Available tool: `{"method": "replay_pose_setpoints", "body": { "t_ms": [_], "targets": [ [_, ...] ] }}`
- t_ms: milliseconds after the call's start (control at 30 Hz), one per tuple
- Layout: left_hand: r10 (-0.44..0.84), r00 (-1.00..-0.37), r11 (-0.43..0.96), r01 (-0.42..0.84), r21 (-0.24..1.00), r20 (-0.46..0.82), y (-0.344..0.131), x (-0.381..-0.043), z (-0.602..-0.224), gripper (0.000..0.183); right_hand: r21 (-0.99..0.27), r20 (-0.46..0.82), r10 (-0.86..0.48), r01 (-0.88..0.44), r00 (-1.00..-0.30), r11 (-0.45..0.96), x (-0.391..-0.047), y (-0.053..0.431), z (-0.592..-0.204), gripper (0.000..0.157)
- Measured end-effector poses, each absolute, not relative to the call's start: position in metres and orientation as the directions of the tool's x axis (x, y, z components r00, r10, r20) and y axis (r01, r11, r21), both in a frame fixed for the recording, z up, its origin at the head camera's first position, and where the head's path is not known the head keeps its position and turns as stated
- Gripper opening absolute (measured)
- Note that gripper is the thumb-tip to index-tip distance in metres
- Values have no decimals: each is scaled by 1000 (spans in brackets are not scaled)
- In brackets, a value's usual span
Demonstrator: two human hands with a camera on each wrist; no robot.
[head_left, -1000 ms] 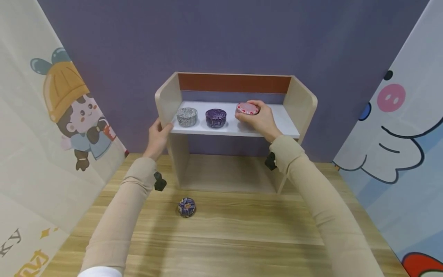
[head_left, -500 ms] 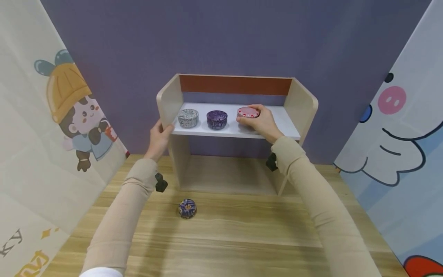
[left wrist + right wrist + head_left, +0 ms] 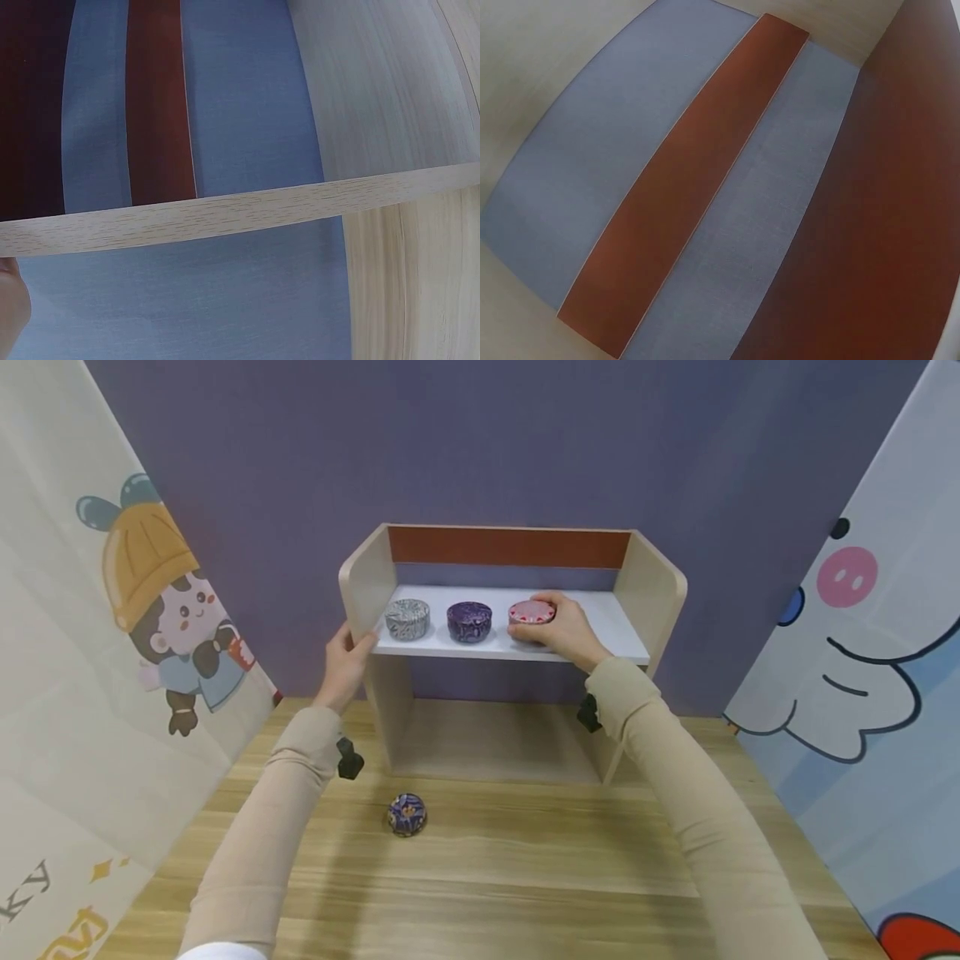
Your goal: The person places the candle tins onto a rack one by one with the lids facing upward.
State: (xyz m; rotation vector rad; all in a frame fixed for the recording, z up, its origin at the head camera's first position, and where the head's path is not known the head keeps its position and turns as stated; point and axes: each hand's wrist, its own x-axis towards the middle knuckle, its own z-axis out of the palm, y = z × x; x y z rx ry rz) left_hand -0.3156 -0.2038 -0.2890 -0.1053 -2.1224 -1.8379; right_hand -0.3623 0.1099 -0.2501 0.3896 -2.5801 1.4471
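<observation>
In the head view, my right hand (image 3: 566,627) grips a round tin (image 3: 530,612) with a pink lid and red pattern, thumb in front and fingers behind. The tin is at the white upper board (image 3: 435,648) of a small wooden shelf (image 3: 663,593). To its left stand a dark purple round tin (image 3: 469,622) and a silver-grey patterned one (image 3: 407,619), in a row. My left hand (image 3: 347,667) holds the shelf's left side panel (image 3: 365,585) at its front edge, thumb toward the board. Only a bit of that hand (image 3: 11,304) shows in the left wrist view.
Another round tin (image 3: 407,815), dark blue with an orange centre, lies on the wood-grain table (image 3: 480,877) before the shelf. A lower compartment (image 3: 495,739) opens under the board. Behind rises a blue-grey backdrop (image 3: 510,443), with cartoon-printed panels at both sides.
My right hand has brought the pink tin slightly left and down toward the board's front, in line with the other two. The left hand keeps its hold on the side panel.
</observation>
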Motion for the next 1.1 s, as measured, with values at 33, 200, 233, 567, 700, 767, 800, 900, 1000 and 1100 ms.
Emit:
{"method": "replay_pose_setpoints", "body": {
  "t_ms": [33,200,233,567,700,767,800,900,1000,1100],
  "targets": [
    [-158,-941,166,273,947,299,-203,-314,-288,51,-811,262,-149,-301,-954,502,-362,110,-250,75],
    [-163,-939,161,276,947,302,-203,-314,-288,51,-794,266,-151,-305,-952,525,-363,109,-251,76],
    [-165,-939,159,277,948,302,-203,-315,-288,51,-791,268,-151,-307,-952,529,-364,109,-251,76],
    [-162,-938,162,280,946,305,-203,-316,-289,51,-777,275,-166,-320,-947,542,-362,111,-252,76],
    [-158,-939,159,281,946,305,-204,-315,-289,51,-776,270,-166,-317,-948,546,-362,111,-251,76],
    [-157,-940,156,280,947,304,-203,-315,-288,51,-774,269,-165,-315,-949,549,-361,111,-250,76],
    [-157,-939,155,282,947,305,-203,-315,-288,51,-773,269,-162,-313,-949,552,-361,112,-250,76],
    [-159,-939,157,281,947,305,-202,-315,-288,51,-767,269,-156,-309,-951,562,-360,112,-250,76],
    [-162,-938,155,284,946,308,-202,-315,-289,52,-759,267,-146,-301,-953,577,-359,112,-250,76],
    [-161,-937,143,288,947,309,-203,-317,-290,52,-753,265,-137,-293,-955,588,-360,111,-251,75]
  ]
}}
